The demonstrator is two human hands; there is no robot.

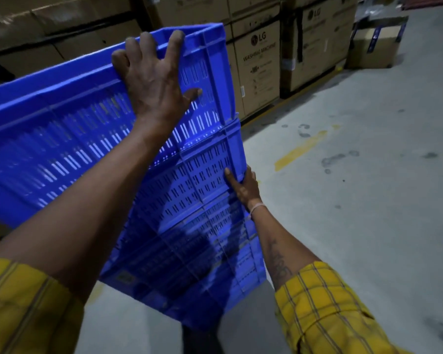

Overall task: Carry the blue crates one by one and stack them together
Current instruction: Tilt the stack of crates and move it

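Against the far wall stand stacked cardboard cartons (260, 65), and one reads "LG" over "WASHING MACHINE"; a second carton (317, 39) to its right carries the LG mark too, its smaller print too blurred to read. A smaller box (375, 44) sits on the grey concrete floor (368, 200) beyond them, its label unreadable. A yellow painted stripe (301, 150) crosses the floor.

Before me rises a stack of blue crates (189, 238), and the top blue crate (62, 129) sits tilted on it, its long axis running from lower left up toward the cartons at upper right, with the slotted side wall facing me. My left hand (152, 80) lies on that crate's upper rim, its fingers (175, 38) spread and hooked over the edge, thumb pressed to the slotted wall. My right hand (244, 189) rests lower down at the stack's right corner, fingers straight against the corner of the crate beneath. A pale band circles that wrist. Both yellow checked sleeves (325, 307) are rolled back.
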